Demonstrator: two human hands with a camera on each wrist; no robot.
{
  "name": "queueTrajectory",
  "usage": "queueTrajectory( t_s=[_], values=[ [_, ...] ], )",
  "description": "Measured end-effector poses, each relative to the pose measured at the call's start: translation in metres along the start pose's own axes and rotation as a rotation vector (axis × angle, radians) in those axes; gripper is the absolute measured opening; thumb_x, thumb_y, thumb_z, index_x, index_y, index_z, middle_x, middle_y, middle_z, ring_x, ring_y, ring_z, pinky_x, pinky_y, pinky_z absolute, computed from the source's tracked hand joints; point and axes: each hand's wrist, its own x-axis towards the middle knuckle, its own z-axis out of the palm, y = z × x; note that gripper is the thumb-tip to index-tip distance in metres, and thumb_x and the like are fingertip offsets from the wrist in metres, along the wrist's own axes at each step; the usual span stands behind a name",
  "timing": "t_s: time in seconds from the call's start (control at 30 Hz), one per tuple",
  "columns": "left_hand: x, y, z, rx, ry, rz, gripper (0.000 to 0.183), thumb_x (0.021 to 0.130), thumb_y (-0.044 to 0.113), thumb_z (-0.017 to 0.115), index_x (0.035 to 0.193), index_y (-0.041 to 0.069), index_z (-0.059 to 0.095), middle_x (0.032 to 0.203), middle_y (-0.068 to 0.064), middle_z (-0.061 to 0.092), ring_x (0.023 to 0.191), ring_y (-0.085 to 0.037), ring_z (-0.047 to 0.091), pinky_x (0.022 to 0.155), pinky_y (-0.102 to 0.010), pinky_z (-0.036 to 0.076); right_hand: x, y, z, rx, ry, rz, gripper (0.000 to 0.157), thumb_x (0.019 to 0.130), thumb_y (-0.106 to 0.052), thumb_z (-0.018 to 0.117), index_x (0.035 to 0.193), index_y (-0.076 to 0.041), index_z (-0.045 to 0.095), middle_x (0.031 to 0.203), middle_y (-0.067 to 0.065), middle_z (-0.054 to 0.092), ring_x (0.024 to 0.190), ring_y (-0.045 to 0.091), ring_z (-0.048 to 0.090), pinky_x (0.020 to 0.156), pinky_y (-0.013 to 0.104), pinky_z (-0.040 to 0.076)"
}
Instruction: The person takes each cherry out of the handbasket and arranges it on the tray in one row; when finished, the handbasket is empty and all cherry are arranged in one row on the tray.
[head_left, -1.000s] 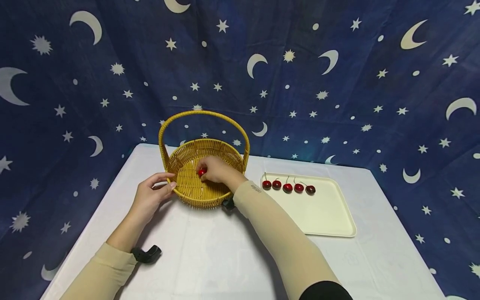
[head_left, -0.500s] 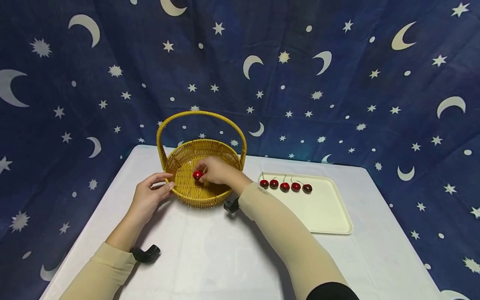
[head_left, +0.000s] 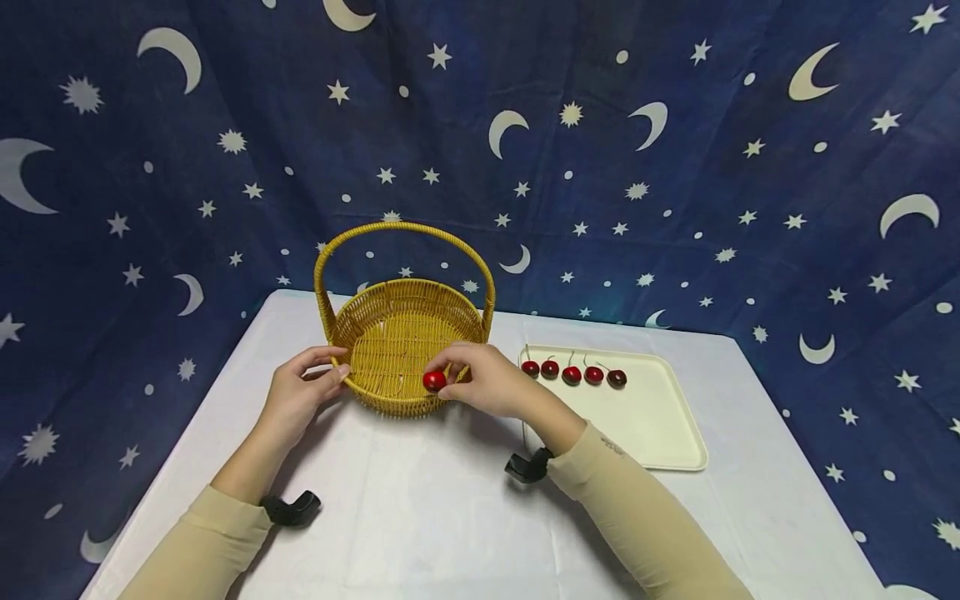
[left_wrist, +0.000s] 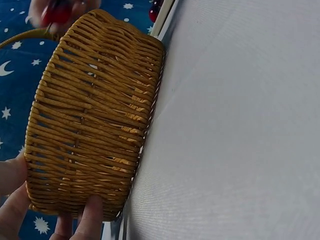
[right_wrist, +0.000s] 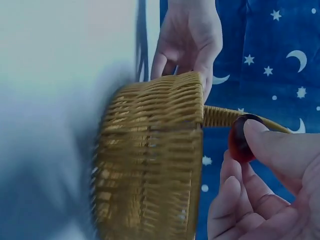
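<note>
A yellow woven basket [head_left: 397,407] with a tall arched handle stands on the white table. My left hand [head_left: 296,390] holds its rim at the left, thumb on the near side; in the left wrist view several fingertips [left_wrist: 93,212] press against the wicker wall. Over the front right rim, my right hand [head_left: 491,379] pinches a red cherry [head_left: 433,381] between thumb and fingers. The right wrist view shows that cherry [right_wrist: 240,142] gripped beside the basket wall [right_wrist: 150,155], its far side dark.
Right of the basket lies a cream rectangular tray [head_left: 652,425], with several dark red stemmed cherries [head_left: 572,375] lined up along its far left part. A blue cloth [head_left: 465,125] with moons and stars hangs behind the white table [head_left: 420,517].
My right hand has drawn back from inside the basket toward the front right rim, carrying the cherry. My left hand stays at the left rim.
</note>
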Motion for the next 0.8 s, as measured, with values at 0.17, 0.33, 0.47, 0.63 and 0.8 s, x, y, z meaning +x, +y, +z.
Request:
queueTrajectory(
  t_s=[0.17,0.33,0.47,0.63,0.8],
  values=[
    [0.001,0.003,0.0,0.008,0.005,-0.001,0.045,0.102,0.016,0.076,0.142,0.0,0.063,0.135,-0.013,0.051,0.097,-0.003,0.068,0.088,-0.023,0.068,-0.048,0.022,-0.016,-0.033,0.05,0.01,0.032,0.094,-0.013,0.084,0.123,-0.022,0.077,0.108,-0.009,0.071,0.094,0.01,0.066,0.083,0.034,0.064],
    [-0.001,0.001,0.001,0.002,0.008,-0.015,0.045,0.102,0.015,0.076,0.142,0.0,0.063,0.134,-0.011,0.05,0.097,-0.002,0.068,0.088,-0.023,0.068,-0.099,0.05,-0.036,-0.032,0.126,0.095,0.034,0.092,-0.008,0.084,0.122,-0.023,0.077,0.11,-0.01,0.074,0.095,0.01,0.066,0.081,0.031,0.062],
    [-0.001,0.0,0.002,0.006,0.007,-0.019,0.045,0.103,0.015,0.076,0.143,0.0,0.063,0.135,-0.012,0.05,0.098,-0.002,0.067,0.089,-0.023,0.068,-0.133,0.075,-0.059,-0.066,0.215,0.158,0.036,0.09,-0.002,0.084,0.123,-0.016,0.077,0.111,-0.003,0.076,0.092,0.01,0.066,0.077,0.027,0.061],
    [-0.001,0.002,0.002,0.004,0.016,-0.021,0.045,0.102,0.015,0.075,0.143,0.0,0.063,0.134,-0.011,0.05,0.098,-0.002,0.067,0.09,-0.024,0.068,-0.163,0.108,-0.092,-0.157,0.294,0.28,0.035,0.094,-0.004,0.082,0.127,-0.013,0.076,0.119,0.006,0.077,0.096,0.017,0.069,0.077,0.026,0.061],
    [0.0,0.002,0.002,-0.005,0.019,-0.025,0.043,0.102,0.014,0.075,0.142,0.001,0.064,0.135,-0.01,0.049,0.1,-0.003,0.067,0.09,-0.024,0.067,-0.181,0.137,-0.117,-0.246,0.314,0.399,0.035,0.097,-0.007,0.079,0.131,-0.011,0.074,0.125,0.013,0.075,0.102,0.029,0.071,0.076,0.03,0.057]
  ],
)
